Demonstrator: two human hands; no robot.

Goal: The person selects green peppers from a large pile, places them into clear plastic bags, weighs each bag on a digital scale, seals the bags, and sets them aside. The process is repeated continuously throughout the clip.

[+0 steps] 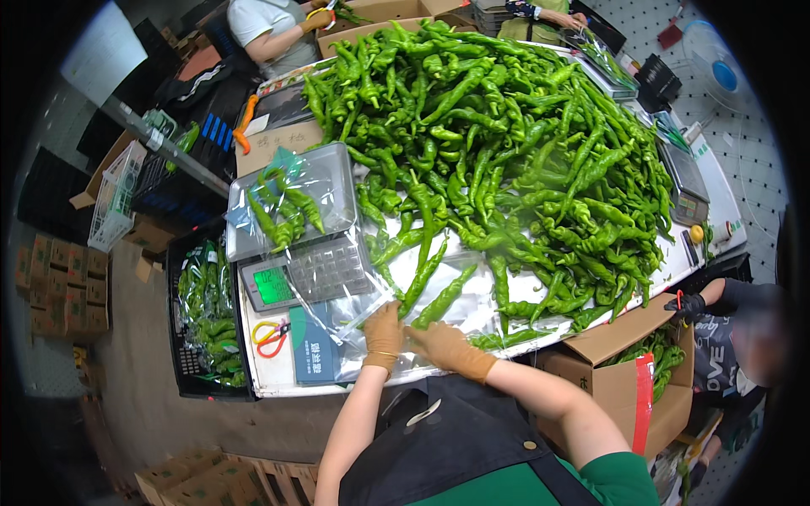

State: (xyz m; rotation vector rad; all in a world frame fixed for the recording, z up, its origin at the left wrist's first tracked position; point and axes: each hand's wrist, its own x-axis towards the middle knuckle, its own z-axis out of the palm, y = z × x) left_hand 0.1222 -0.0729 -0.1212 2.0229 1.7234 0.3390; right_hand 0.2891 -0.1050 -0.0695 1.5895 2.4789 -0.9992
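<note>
My left hand (pixel 383 338), in a tan glove, is at the table's front edge, its fingertips against the lower end of a long green pepper (pixel 424 281) and over clear plastic bags (pixel 354 316). Beside it, my right hand (pixel 449 348), gloved alike, has its fingertips at the lower end of another green pepper (pixel 448 297). The fingers' grip is partly hidden. To the left stands a digital scale (pixel 269 303) with a lit green display. On its metal pan (pixel 335 167) lies a clear bag with several green peppers (pixel 285 212).
A large heap of green peppers (pixel 481 126) covers most of the white table. Red-and-yellow-handled scissors (pixel 269 338) lie beside a blue printed card (pixel 313 354). A black crate (pixel 247 386) of bagged peppers adjoins the left edge. An open cardboard box (pixel 607 398) and a co-worker (pixel 728 335) are at right.
</note>
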